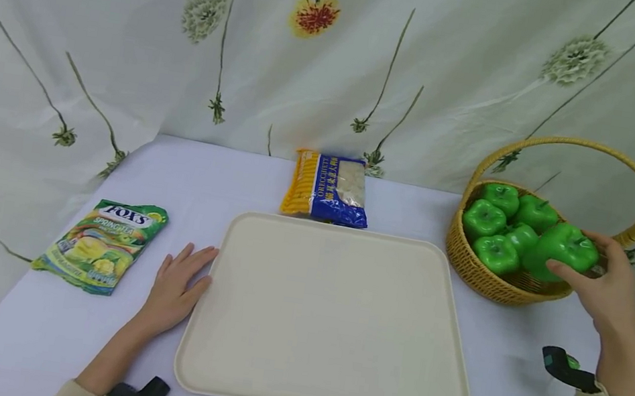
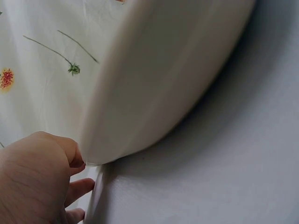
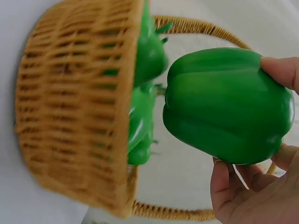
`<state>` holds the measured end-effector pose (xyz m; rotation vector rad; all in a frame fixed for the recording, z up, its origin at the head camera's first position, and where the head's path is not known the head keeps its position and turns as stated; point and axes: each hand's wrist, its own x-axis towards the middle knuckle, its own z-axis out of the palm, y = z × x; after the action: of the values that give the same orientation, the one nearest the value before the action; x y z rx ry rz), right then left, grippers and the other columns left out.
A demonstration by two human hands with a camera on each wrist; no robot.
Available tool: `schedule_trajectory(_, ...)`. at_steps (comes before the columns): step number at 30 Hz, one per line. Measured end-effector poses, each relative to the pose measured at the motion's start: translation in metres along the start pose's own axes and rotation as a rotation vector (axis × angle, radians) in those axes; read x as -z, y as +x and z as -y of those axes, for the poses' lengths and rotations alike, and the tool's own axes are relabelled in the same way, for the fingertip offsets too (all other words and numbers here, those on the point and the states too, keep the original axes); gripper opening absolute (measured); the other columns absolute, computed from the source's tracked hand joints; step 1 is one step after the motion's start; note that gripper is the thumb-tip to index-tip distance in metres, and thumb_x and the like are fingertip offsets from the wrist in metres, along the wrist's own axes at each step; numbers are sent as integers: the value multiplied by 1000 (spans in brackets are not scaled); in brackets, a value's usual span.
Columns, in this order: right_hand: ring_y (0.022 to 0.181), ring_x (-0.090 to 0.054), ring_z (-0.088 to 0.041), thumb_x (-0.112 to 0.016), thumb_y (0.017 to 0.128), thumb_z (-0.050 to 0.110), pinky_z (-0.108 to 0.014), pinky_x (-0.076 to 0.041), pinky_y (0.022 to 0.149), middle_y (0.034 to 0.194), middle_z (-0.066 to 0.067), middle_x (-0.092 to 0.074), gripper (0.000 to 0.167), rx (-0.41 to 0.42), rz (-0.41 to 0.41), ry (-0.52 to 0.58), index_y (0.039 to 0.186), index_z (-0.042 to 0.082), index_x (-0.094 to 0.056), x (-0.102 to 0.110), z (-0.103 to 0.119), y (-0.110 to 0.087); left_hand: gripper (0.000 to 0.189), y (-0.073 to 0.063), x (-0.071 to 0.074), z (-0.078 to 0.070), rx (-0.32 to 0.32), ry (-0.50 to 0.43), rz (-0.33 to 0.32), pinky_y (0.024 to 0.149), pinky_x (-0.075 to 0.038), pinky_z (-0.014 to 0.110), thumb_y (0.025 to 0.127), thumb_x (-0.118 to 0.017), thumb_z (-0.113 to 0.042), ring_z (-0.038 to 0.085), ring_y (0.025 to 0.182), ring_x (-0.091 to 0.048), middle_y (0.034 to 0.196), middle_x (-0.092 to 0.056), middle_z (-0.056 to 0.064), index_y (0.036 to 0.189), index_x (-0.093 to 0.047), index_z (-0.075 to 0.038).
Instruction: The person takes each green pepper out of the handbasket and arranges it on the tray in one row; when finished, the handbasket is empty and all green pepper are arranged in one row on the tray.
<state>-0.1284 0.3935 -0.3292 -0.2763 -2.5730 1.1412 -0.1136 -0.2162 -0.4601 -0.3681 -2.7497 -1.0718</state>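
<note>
My right hand (image 1: 613, 283) grips a green bell pepper (image 1: 566, 250) between thumb and fingers, over the right side of a wicker basket (image 1: 479, 281). In the right wrist view the held bell pepper (image 3: 226, 105) is raised beyond the basket's rim, with the thumb on one side and fingers on the other. Several more green bell peppers (image 1: 485, 218) lie inside the basket. At the left edge of a cream tray (image 1: 331, 315), my left hand (image 1: 173, 293) lies with its fingers extended and fingertips at the rim. The left wrist view shows that hand (image 2: 37, 177) beside the tray's raised side.
Behind the tray lies a yellow and blue bag of orecchiette pasta (image 1: 328, 188). To the left of my left hand is a green Fox's candy bag (image 1: 103, 246). A tall arched handle (image 1: 571, 143) rises over the basket. A flower-printed cloth (image 1: 285, 78) hangs behind the white-covered table.
</note>
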Motion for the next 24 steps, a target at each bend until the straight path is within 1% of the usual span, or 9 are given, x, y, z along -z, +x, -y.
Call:
schedule_trajectory(5,88,-42,2,-72,88,18,-4,-41,64,109,28,-36,74,23,26,8,151,18,-35,-13,24,-5,45,2,-1,0,-15,4,-3,110,-6,73,95,-55,-9,53,142,-23,144,-49,25,139,-50,-2)
schedule_trajectory(7,90,-42,2,-73,87,16,-5,-41,66,114,28,-36,73,57,44,31,151,18,-36,-23,32,-7,45,3,-1,-1,-22,6,-5,110,-6,73,95,-55,-9,53,142,-23,144,-49,25,140,-50,-2)
schedule_trajectory(9,93,-42,3,-74,86,13,-7,-39,70,118,25,-37,73,103,55,53,149,15,-37,-36,41,-8,45,3,0,-1,-21,5,-7,110,-6,73,95,-55,-9,53,141,-24,143,-49,25,139,-50,-2)
schedule_trajectory(12,99,-42,4,-76,83,11,-10,-38,75,126,14,-42,73,171,94,82,147,10,-39,-59,55,-10,45,2,0,-1,-22,12,-7,110,-6,73,95,-55,-9,53,141,-24,143,-49,25,140,-50,-2)
schedule_trajectory(15,103,-42,3,-76,82,9,-13,-39,79,133,-2,-46,73,232,145,115,146,7,-41,-85,71,-12,45,2,0,0,-17,15,-6,110,-6,73,95,-55,-9,52,142,-24,144,-49,24,140,-50,-2)
schedule_trajectory(17,105,-43,0,-76,81,6,-13,-40,78,136,-10,-46,72,266,189,157,144,6,-42,-104,84,-14,45,2,0,0,-17,16,-9,110,-6,73,95,-55,-8,52,142,-24,144,-49,24,140,-50,-2)
schedule_trajectory(20,110,-45,-9,-76,81,5,-20,-42,82,137,-17,-46,72,298,263,203,144,3,-41,-133,105,-18,46,1,0,0,-13,18,-9,111,-6,72,95,-55,-8,52,142,-25,144,-49,24,140,-50,-2)
schedule_trajectory(24,115,-47,-26,-79,79,9,-38,-46,87,137,-19,-47,75,329,368,232,143,3,-41,-172,135,-27,46,0,1,0,-8,22,-6,111,-6,72,95,-55,-8,52,142,-25,144,-49,24,140,-50,-1)
